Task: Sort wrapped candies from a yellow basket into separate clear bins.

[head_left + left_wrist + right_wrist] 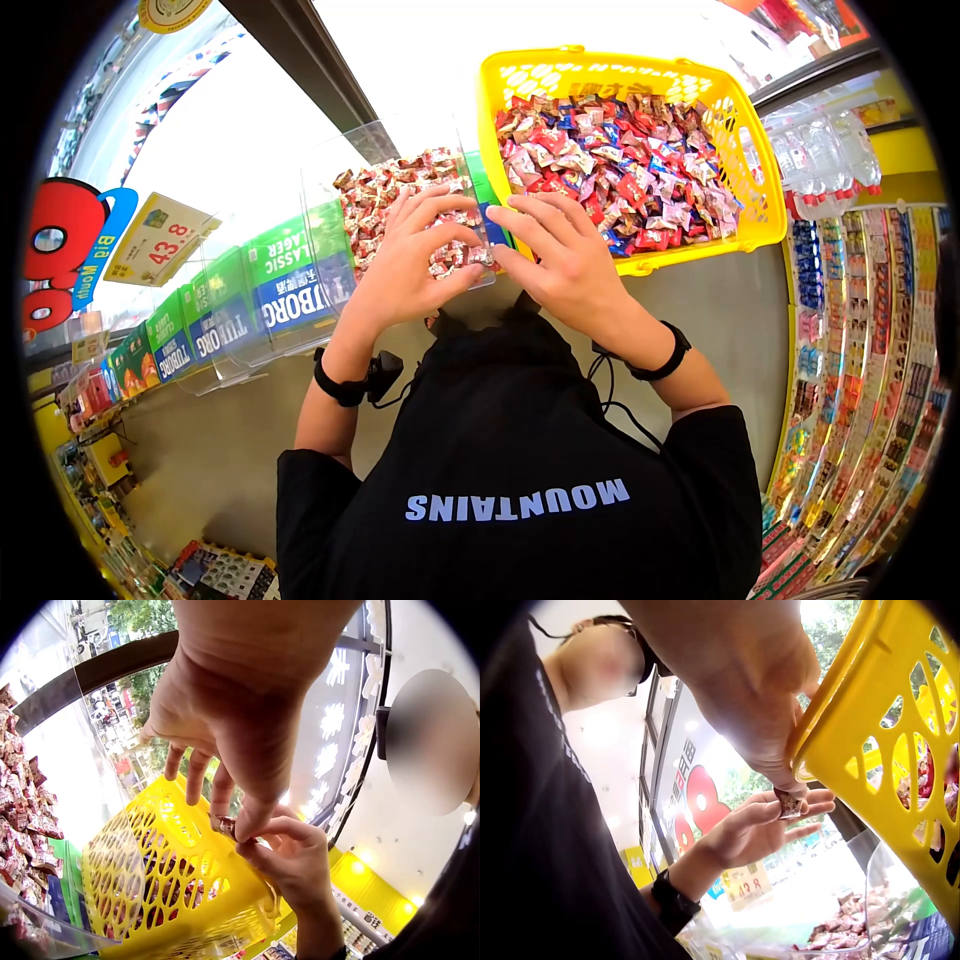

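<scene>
My left hand point(425, 250) pinches a small wrapped candy point(223, 825) between thumb and forefinger, its other fingers spread. From the other side, the thumb and forefinger of my right hand point(565, 255) meet at the same candy point(790, 804). Both hands are over the near right corner of a clear bin point(71, 940), which holds many brown-and-pink wrapped candies point(390, 195). To the right, close by my right hand, stands a yellow plastic basket point(765, 205) filled with red, blue and pink wrapped candies point(620, 170).
Green-and-blue beer cartons point(300, 260) line the counter front on the left, near a price sign point(160, 240). Bottles point(830, 150) stand right of the basket. Shelves of packaged goods point(860, 350) curve along the right. Behind the counter is a window.
</scene>
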`<state>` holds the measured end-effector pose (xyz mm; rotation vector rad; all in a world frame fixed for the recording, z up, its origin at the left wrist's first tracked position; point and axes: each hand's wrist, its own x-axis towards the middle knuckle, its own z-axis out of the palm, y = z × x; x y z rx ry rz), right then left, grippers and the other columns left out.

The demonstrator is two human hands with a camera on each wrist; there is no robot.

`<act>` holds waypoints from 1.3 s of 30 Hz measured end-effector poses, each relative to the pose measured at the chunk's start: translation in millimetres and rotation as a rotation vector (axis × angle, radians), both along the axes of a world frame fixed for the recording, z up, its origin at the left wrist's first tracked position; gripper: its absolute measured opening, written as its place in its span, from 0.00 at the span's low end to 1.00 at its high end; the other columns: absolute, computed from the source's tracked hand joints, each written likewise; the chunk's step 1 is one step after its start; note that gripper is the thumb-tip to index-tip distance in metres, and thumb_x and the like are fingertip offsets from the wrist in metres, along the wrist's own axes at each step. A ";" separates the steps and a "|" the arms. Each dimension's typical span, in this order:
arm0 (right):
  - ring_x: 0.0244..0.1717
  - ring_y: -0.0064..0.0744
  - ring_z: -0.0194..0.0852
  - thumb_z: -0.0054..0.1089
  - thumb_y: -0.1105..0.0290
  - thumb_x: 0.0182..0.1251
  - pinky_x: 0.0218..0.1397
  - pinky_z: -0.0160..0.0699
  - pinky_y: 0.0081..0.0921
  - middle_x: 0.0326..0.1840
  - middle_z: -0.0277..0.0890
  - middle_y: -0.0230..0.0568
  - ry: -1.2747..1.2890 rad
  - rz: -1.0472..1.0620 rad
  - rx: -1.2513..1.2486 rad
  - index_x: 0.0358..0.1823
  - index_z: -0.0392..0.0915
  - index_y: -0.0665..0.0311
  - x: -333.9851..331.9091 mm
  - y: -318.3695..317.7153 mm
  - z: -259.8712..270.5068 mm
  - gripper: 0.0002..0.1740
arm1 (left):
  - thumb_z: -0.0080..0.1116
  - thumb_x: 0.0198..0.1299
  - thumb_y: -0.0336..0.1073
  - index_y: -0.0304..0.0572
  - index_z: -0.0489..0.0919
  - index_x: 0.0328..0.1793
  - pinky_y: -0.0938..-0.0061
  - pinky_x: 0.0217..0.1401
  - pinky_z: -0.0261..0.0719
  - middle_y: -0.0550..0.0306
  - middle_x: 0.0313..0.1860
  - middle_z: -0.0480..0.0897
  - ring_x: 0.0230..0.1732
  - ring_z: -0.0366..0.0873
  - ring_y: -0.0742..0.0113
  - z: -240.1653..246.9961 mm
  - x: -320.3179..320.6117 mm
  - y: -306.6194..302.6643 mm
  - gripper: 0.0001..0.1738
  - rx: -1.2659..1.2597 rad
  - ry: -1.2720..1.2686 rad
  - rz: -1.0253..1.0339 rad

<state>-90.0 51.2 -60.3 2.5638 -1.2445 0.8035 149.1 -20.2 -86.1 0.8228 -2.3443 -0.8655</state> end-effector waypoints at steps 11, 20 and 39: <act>0.67 0.51 0.80 0.78 0.69 0.61 0.71 0.79 0.49 0.64 0.81 0.47 -0.221 -0.051 0.183 0.47 0.85 0.62 -8.3 -2.4 -4.6 0.14 | 0.81 0.50 0.41 0.58 0.92 0.43 0.32 0.94 0.43 0.58 0.74 0.80 0.88 0.61 0.45 -85.9 28.2 -10.8 0.14 -0.129 -0.553 0.110; 0.67 0.51 0.81 0.78 0.71 0.61 0.69 0.81 0.47 0.64 0.82 0.46 -0.240 -0.057 0.203 0.47 0.86 0.62 -8.4 -4.3 -5.7 0.14 | 0.84 0.50 0.46 0.65 0.96 0.37 0.31 0.94 0.42 0.61 0.76 0.80 0.87 0.64 0.49 -106.3 30.1 -1.7 0.09 -0.055 -0.679 0.059; 0.63 0.49 0.83 0.78 0.68 0.62 0.68 0.80 0.48 0.62 0.83 0.43 -0.170 0.014 0.251 0.50 0.87 0.58 -42.1 -3.1 28.2 0.15 | 0.74 0.63 0.43 0.69 0.97 0.51 0.34 0.94 0.47 0.54 0.82 0.76 0.87 0.63 0.44 -118.5 30.8 5.2 0.12 -0.016 -0.679 0.023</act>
